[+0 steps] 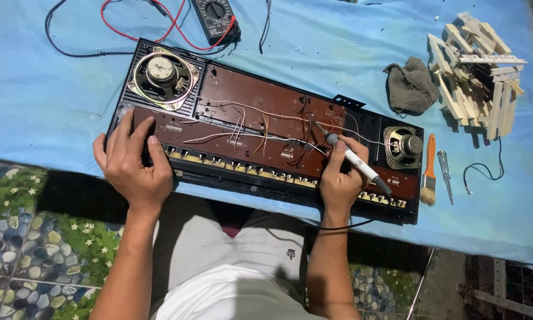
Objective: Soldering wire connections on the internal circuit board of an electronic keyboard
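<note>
Soldering iron (352, 157) pinched in your right hand (340, 178), tip on the brown circuit board (260, 115); left hand (133, 163) spread flat, pressing the board's near-left end.

The left hand (135, 163) presses flat on the opened keyboard's (266, 133) near-left corner. The right hand (341, 178) holds a soldering iron (352, 157), tip on the brown circuit board (260, 106). A paintbrush (429, 172) lies beside the keyboard's right end.

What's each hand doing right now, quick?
Left hand: open, pressed flat on the left end of the opened black keyboard chassis.
Right hand: closed around the white-handled soldering iron.
</note>
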